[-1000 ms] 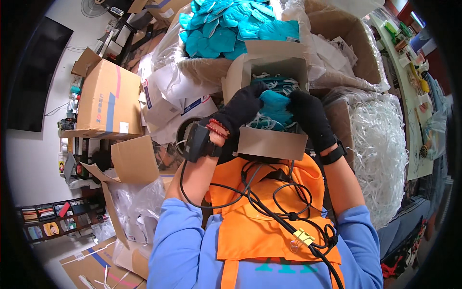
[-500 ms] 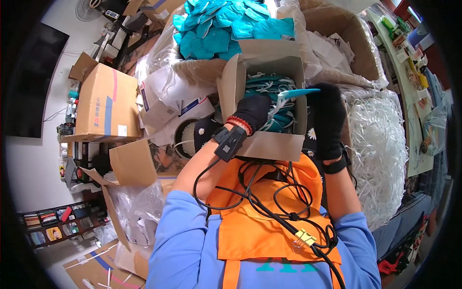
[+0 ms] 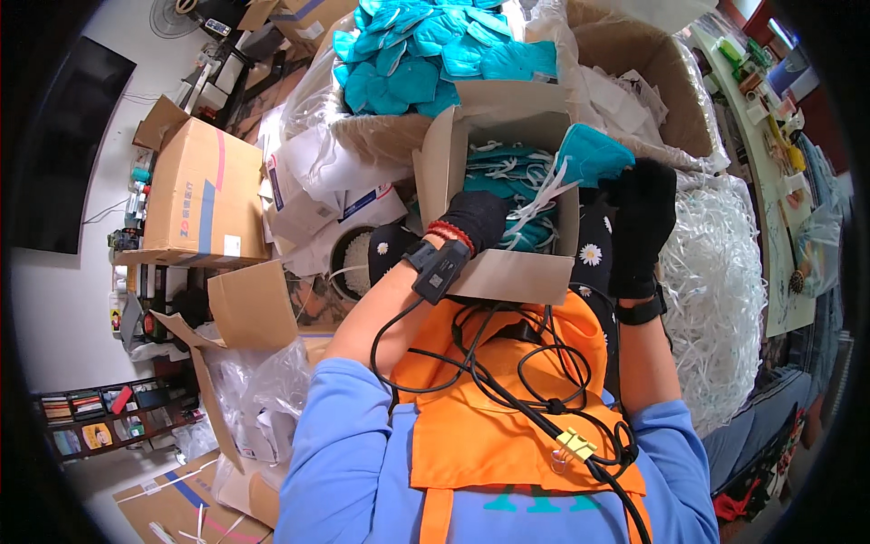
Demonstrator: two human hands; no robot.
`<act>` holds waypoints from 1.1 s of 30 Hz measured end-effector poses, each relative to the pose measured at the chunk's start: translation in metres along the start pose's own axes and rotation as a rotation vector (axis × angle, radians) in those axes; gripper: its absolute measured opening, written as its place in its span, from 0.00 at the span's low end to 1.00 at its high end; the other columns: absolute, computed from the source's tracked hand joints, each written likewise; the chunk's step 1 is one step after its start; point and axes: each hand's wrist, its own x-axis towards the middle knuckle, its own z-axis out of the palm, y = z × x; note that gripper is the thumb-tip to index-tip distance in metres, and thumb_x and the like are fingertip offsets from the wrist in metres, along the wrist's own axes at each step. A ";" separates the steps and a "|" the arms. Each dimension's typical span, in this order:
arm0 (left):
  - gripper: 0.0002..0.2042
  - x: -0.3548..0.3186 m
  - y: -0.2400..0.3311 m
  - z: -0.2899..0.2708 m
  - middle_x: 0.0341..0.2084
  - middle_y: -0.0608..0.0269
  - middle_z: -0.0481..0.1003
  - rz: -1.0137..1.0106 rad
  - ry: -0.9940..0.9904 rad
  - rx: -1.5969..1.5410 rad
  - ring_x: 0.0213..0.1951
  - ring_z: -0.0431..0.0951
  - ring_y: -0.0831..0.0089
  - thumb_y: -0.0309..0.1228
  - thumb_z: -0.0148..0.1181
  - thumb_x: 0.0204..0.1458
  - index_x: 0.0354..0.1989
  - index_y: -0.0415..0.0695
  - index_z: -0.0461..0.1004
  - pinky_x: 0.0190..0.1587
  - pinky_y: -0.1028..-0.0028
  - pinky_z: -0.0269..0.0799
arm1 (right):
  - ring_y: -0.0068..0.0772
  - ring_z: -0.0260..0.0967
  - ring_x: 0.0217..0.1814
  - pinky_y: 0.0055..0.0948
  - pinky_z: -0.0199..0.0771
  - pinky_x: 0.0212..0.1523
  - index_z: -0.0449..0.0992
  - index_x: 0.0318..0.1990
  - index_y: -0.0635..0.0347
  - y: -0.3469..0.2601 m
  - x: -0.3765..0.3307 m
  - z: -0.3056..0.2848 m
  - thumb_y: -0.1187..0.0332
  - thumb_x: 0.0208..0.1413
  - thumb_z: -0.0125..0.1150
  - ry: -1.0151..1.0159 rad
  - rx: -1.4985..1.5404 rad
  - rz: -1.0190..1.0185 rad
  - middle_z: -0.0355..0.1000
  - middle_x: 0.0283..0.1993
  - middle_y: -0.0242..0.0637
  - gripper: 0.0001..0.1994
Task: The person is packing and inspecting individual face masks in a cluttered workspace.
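Observation:
My right hand (image 3: 642, 218), in a black glove, pinches the edge of a teal face mask (image 3: 591, 159) above the right side of an open cardboard box (image 3: 517, 276). White ear straps (image 3: 546, 198) trail from that mask down over the box. Inside lie several stacked teal masks (image 3: 512, 165) with white straps. My left hand (image 3: 478, 218), also black-gloved, reaches over the box's left wall onto the masks; its fingertips are hidden, so I cannot see whether it grips any.
A big lined carton heaped with teal masks (image 3: 408, 68) stands beyond the box. On the right is a mass of white straps (image 3: 711, 299), behind it a carton (image 3: 625, 45) with white pieces. A closed-sided carton (image 3: 204, 190) stands left. Black cables (image 3: 507, 399) cross my orange apron.
My right hand has shifted slightly right and nearer, and the mask in it has turned from edge-on to show its broad teal side. My left hand stays at the box.

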 end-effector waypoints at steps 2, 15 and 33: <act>0.15 -0.010 0.004 -0.008 0.33 0.49 0.77 0.000 0.123 -0.039 0.36 0.77 0.53 0.33 0.52 0.44 0.41 0.47 0.76 0.40 0.58 0.72 | 0.27 0.69 0.37 0.25 0.70 0.39 0.70 0.38 0.64 -0.005 0.001 0.008 0.75 0.55 0.53 0.246 0.244 0.050 0.69 0.35 0.36 0.05; 0.12 -0.061 -0.014 -0.056 0.30 0.51 0.75 0.098 0.669 -0.434 0.34 0.76 0.51 0.39 0.55 0.50 0.35 0.45 0.74 0.38 0.62 0.71 | 0.25 0.69 0.38 0.24 0.71 0.40 0.70 0.39 0.61 -0.029 0.024 0.009 0.77 0.50 0.59 0.097 0.230 0.044 0.70 0.36 0.31 0.09; 0.14 -0.036 -0.002 -0.045 0.23 0.52 0.75 0.000 0.768 -0.570 0.27 0.75 0.56 0.42 0.60 0.49 0.28 0.42 0.75 0.29 0.67 0.69 | 0.43 0.72 0.44 0.34 0.71 0.43 0.70 0.45 0.61 -0.034 -0.012 0.038 0.76 0.43 0.62 -0.555 -0.170 0.163 0.72 0.40 0.47 0.18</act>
